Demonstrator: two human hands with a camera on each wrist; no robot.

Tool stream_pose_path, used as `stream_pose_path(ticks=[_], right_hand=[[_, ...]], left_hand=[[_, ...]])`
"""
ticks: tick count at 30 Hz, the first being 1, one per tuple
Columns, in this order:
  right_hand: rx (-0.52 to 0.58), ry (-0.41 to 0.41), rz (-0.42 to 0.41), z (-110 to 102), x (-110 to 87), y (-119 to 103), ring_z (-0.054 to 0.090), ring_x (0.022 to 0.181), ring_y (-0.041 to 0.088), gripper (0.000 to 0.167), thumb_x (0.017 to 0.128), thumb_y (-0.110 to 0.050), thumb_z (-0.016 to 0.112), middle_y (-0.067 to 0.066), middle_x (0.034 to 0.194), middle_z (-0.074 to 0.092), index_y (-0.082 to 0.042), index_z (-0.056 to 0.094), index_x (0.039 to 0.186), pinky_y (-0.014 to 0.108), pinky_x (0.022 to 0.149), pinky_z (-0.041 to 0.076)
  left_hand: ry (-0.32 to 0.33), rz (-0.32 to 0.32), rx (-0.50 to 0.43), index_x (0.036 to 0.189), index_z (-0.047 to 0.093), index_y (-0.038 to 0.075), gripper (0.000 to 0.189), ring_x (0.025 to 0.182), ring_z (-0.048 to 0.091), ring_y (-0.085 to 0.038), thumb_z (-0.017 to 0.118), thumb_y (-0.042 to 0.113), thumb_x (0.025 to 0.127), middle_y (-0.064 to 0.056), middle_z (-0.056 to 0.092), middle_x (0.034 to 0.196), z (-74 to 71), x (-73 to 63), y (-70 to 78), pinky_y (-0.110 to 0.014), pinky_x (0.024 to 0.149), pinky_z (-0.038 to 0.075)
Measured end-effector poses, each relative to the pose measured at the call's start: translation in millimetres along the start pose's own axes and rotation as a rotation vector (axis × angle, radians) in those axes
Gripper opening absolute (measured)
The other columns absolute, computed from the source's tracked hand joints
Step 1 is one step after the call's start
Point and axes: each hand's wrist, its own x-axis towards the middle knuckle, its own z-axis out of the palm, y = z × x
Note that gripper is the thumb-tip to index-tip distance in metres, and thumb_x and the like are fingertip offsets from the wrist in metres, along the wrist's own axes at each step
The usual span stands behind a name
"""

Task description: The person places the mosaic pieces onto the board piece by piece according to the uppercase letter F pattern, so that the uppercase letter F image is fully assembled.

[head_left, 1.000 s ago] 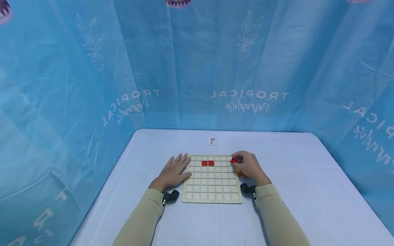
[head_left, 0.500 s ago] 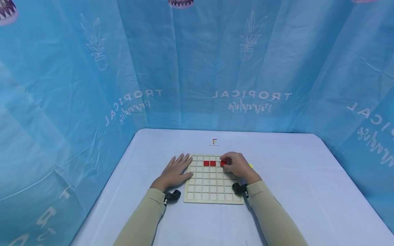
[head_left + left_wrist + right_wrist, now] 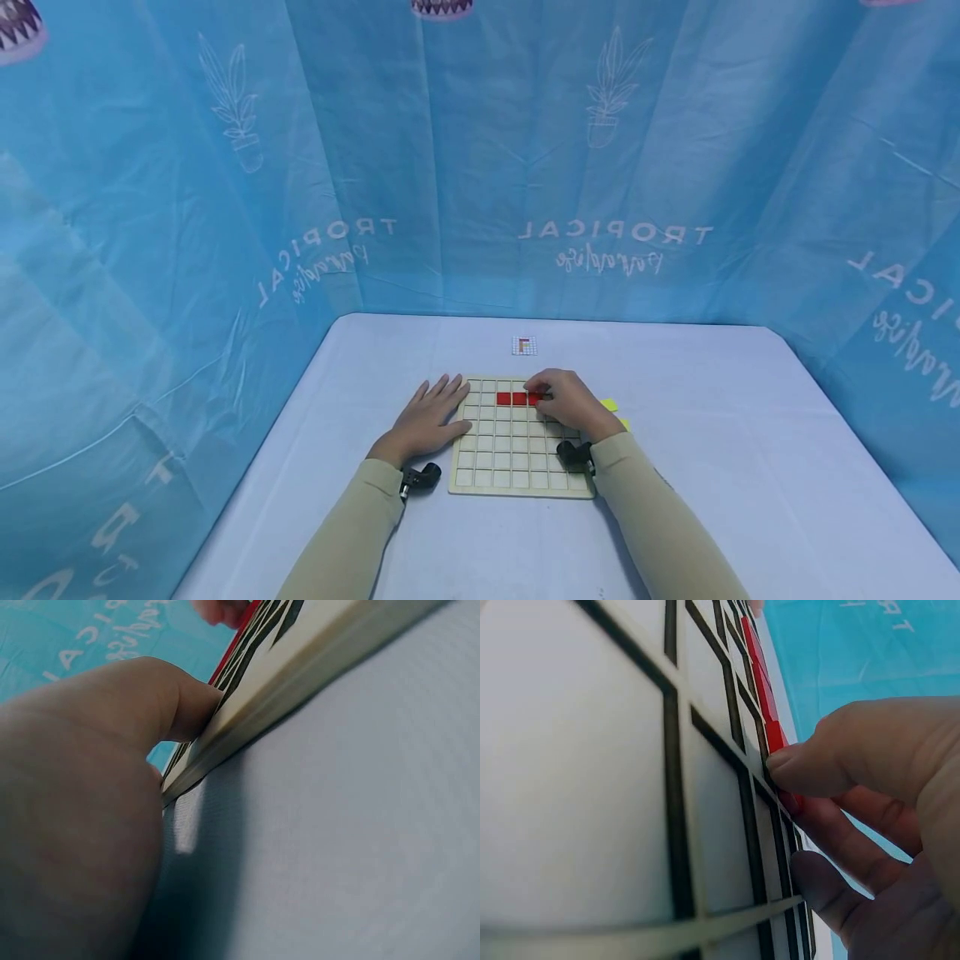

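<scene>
A cream wooden grid board (image 3: 522,491) lies on the white table. My left hand (image 3: 420,423) rests on its left edge, fingers spread and thumb on the frame, as the left wrist view also shows. Two red square tiles (image 3: 512,399) sit side by side in the second row from the far edge. My right hand (image 3: 567,402) pinches a third red tile (image 3: 775,736) with thumb and fingers at the cell just right of them. In the right wrist view the thumb covers part of that tile, in line with the other two.
Yellow tiles (image 3: 610,405) show beyond my right wrist, partly hidden by it. A small printed pattern card (image 3: 524,346) lies past the board's far edge. Blue curtains (image 3: 480,250) stand behind the table and at its sides.
My right hand has carried the third red tile leftward from the board's right edge to beside the other two. Yellow tiles have come into view. The left hand stays in place.
</scene>
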Motion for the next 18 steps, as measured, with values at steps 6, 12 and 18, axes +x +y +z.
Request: stream_pose_path(ticks=[6,12,18], right_hand=[[-0.012,-0.006,0.038,1,0.8,-2,0.063,0.108,0.018,0.034,0.091,0.001,0.077,-0.003,0.118,0.07,-0.014,0.079,0.121,0.044,0.101,0.053],[0.022,0.038,0.003,-4,-10.2,2,0.066,0.111,0.023,0.036,0.094,-0.001,0.077,0.002,0.124,0.069,-0.01,0.075,0.128,0.044,0.097,0.056],[0.111,0.135,-0.036,-21,-27.6,12,0.065,0.114,0.031,0.033,0.099,-0.003,0.072,0.011,0.127,0.068,-0.005,0.072,0.132,0.048,0.095,0.057]], left_hand=[[-0.001,-0.004,-0.004,0.168,0.031,0.016,0.078,0.159,0.011,-0.027,0.048,0.058,0.105,-0.004,0.021,0.173,-1.2,-0.3,2.1,-0.051,0.127,0.004],[0.0,-0.004,-0.007,0.168,0.031,0.016,0.078,0.159,0.011,-0.027,0.048,0.058,0.105,-0.004,0.022,0.173,-1.4,-0.1,2.7,-0.051,0.127,0.004],[0.003,-0.004,-0.006,0.168,0.031,0.016,0.078,0.159,0.012,-0.027,0.048,0.058,0.105,-0.005,0.022,0.173,-0.7,-0.1,1.7,-0.051,0.127,0.003]])
